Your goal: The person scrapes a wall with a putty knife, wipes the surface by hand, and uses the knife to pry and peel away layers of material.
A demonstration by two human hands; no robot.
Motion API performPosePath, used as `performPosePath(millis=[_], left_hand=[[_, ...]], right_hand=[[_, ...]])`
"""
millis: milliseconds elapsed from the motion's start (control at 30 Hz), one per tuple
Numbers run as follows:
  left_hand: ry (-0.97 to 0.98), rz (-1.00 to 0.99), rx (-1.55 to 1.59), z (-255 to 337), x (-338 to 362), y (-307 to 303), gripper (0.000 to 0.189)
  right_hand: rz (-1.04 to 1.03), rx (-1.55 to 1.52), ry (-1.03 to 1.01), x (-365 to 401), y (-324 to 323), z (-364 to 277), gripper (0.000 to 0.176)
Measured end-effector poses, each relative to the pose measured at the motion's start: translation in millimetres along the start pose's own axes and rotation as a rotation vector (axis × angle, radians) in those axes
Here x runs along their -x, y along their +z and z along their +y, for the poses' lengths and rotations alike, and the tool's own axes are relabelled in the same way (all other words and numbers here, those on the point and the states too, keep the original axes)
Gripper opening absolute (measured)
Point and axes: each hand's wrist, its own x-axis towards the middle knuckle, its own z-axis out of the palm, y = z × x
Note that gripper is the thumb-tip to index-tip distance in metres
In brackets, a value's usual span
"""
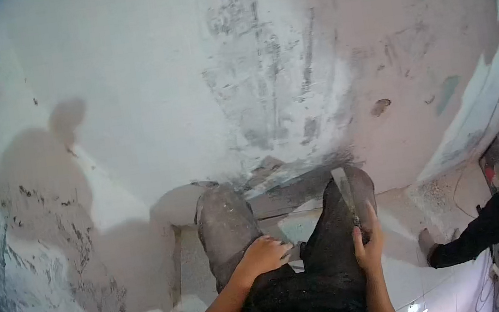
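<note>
Long, flat metal scraper with a pale, narrow blade (344, 190) is held in the right hand (369, 246), over the right thigh. Handle mostly hidden by the hand; thumb set on one side, index finger extended up along the other. Grip taken low, so the full blade is left exposed and aimed away from the body, toward the wall; finger placement probably chosen for steering the angle.

Left hand (265, 256) is rested palm-down on the left thigh, fingers half curled. Palm not visible, so whether anything is held there cannot be told. Likely placed there as a rest.

Both legs, in dark, dust-marked trousers (227, 216), are bent with knees brought close to the wall, presumably so that its lower part can be reached.

White plastered wall (141, 63) is faced head-on. Its middle is covered by a rough grey smeared patch (264, 58); a small brown gouge (381, 107) is seen to the right. A head-and-shoulders shadow (42, 179) is cast at left.

Pale floor (400, 278) below. At right, another person's dark-trousered leg (491, 221) is seen, foot bare, well apart from the scraper.
</note>
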Motion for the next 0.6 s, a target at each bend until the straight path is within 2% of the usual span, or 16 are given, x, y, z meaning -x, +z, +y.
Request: performPosePath(millis=[33, 100, 167, 233, 267, 300, 367, 400, 433, 500, 533, 600], left_hand=[[0.017, 0.002, -0.007, 1.0, -0.2, -0.7, 0.034], [-0.021, -0.014, 0.018, 1.5, 0.2, -0.8, 0.034], [-0.032, -0.024, -0.004, -0.2, -2.0, -2.0, 0.035], [0.002, -0.061, -0.009, -3.3, -3.3, 4.7, 0.036], [-0.002, -0.042, 0.016, -4.7, -1.9, 7.3, 0.037], [-0.018, -0.031, 0.002, -6.7, -0.9, 10.0, 0.037], [0.062, 0.008, -0.016, -6.8, -1.1, 9.2, 0.041], [0.025, -0.034, 0.012, -5.4, -1.9, 8.1, 0.04], [0.015, -0.025, 0.004, -3.8, -1.5, 5.7, 0.04], [0.024, -0.005, 0.023, -2.3, -0.6, 1.5, 0.04], [0.045, 0.026, 0.018, -1.8, 0.2, 1.3, 0.039], [0.038, 0.024, 0.028, -3.8, -1.2, 6.1, 0.039]], right_hand=[[0.015, 0.01, 0.0, 3.8, -6.0, -0.1, 0.061], [-0.164, -0.011, 0.313, 1.2, -15.2, -19.8, 0.061], [-0.133, -0.039, 0.324, 4.6, -10.1, -11.2, 0.065], [-0.078, -0.055, 0.214, 3.4, -7.3, -10.1, 0.064], [-0.178, -0.015, 0.371, 4.4, -12.9, -12.1, 0.062], [-0.179, -0.031, 0.353, 3.4, -15.6, -15.1, 0.062], [-0.286, -0.03, 0.555, -2.2, -20.2, -25.4, 0.061], [-0.156, 0.044, 0.29, 9.1, -9.8, -2.3, 0.06], [-0.158, 0.035, 0.277, 4.4, -11.4, -9.9, 0.06], [-0.265, 0.054, 0.47, -4.8, -20.4, -30.3, 0.058], [-0.266, 0.049, 0.458, -3.6, -17.1, -25.4, 0.058], [-0.138, -0.026, 0.258, 4.1, -10.6, -9.7, 0.055]])
